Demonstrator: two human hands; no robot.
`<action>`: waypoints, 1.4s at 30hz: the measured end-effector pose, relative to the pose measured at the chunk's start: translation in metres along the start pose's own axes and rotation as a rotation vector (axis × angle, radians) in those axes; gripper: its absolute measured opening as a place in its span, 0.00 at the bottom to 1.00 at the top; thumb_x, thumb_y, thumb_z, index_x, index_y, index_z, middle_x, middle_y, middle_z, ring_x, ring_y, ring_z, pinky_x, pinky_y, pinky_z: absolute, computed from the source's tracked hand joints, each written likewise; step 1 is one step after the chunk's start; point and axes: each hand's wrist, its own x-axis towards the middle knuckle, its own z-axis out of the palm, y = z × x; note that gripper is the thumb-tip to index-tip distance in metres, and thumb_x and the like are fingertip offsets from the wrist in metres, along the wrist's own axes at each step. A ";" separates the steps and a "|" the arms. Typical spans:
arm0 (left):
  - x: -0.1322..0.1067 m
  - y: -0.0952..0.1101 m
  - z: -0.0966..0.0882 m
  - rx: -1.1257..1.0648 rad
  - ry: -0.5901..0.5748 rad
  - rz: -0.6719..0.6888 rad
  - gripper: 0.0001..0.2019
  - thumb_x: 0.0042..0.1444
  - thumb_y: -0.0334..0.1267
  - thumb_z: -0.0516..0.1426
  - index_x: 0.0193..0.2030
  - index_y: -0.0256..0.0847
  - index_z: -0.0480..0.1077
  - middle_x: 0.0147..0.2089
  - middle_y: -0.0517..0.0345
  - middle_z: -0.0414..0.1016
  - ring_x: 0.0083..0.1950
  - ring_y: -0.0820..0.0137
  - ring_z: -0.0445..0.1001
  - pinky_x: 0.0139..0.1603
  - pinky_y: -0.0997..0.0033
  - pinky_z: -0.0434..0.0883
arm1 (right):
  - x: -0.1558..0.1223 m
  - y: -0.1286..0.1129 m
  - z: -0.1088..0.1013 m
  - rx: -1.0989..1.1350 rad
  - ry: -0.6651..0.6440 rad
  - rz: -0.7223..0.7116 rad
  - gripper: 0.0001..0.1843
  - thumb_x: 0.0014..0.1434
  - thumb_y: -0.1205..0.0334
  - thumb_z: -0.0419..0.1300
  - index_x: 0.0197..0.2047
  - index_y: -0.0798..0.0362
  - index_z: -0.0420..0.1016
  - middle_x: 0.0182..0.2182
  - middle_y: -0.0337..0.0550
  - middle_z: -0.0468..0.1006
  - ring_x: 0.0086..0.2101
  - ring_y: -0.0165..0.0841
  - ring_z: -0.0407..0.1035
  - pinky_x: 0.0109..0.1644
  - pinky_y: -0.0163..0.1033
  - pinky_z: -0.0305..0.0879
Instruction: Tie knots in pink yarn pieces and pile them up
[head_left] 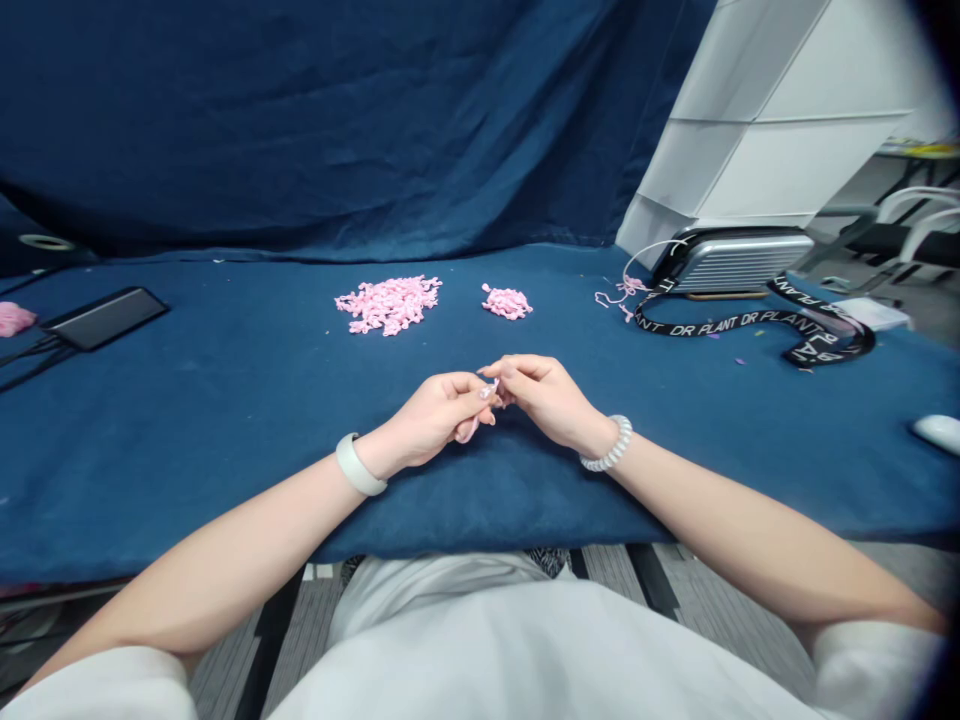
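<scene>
Over the near half of the blue-covered table, my two hands meet with fingertips together. My left hand (444, 415) is closed in a pinch on a short piece of pink yarn (469, 430), whose looped end hangs below the fingers. My right hand (544, 392) pinches at the yarn's upper end beside the left thumb; the fingers hide most of it. Beyond the hands lie a larger pile of knotted pink yarn pieces (390, 304) and, to its right, a smaller pile of pink yarn pieces (507, 302).
At the left are a black phone-like device (109, 317) with cables and a ball of pink yarn (15, 318). On the right lie a black lettered lanyard (720, 325), a ribbed silver case (739, 263), loose pink yarn (630, 288) and a white mouse (937, 433). A blue curtain (315, 120) hangs behind.
</scene>
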 end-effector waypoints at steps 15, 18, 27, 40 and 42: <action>-0.010 0.004 0.005 0.661 0.107 0.210 0.14 0.56 0.45 0.54 0.27 0.35 0.68 0.24 0.59 0.73 0.19 0.80 0.64 0.24 0.79 0.62 | -0.010 -0.030 -0.007 -0.503 -0.095 -0.220 0.22 0.54 0.49 0.54 0.28 0.63 0.71 0.31 0.42 0.70 0.30 0.14 0.61 0.37 0.21 0.59; -0.011 0.004 0.006 0.754 0.145 0.231 0.15 0.57 0.45 0.53 0.27 0.36 0.70 0.24 0.59 0.73 0.20 0.79 0.65 0.25 0.79 0.62 | -0.011 -0.030 -0.009 -0.709 -0.108 -0.251 0.23 0.54 0.47 0.53 0.27 0.62 0.69 0.28 0.41 0.69 0.29 0.14 0.59 0.36 0.22 0.56; -0.009 0.003 0.003 0.956 0.109 0.299 0.09 0.55 0.35 0.54 0.27 0.37 0.72 0.23 0.61 0.73 0.23 0.77 0.68 0.30 0.78 0.62 | -0.010 -0.031 -0.011 -0.917 -0.287 -0.194 0.23 0.59 0.49 0.46 0.28 0.62 0.68 0.27 0.39 0.70 0.28 0.14 0.58 0.35 0.22 0.50; -0.007 0.003 0.005 0.789 0.053 0.177 0.14 0.56 0.44 0.54 0.28 0.36 0.71 0.25 0.58 0.75 0.21 0.77 0.69 0.27 0.79 0.64 | -0.006 -0.032 -0.014 -0.812 -0.328 -0.092 0.22 0.59 0.51 0.46 0.28 0.63 0.66 0.25 0.38 0.68 0.26 0.13 0.56 0.31 0.20 0.50; -0.007 0.003 0.005 0.765 0.056 0.170 0.15 0.57 0.45 0.53 0.28 0.36 0.71 0.25 0.57 0.75 0.21 0.77 0.70 0.26 0.79 0.64 | -0.005 -0.033 -0.015 -0.799 -0.305 -0.065 0.22 0.59 0.51 0.46 0.27 0.63 0.66 0.24 0.37 0.67 0.25 0.12 0.55 0.30 0.19 0.50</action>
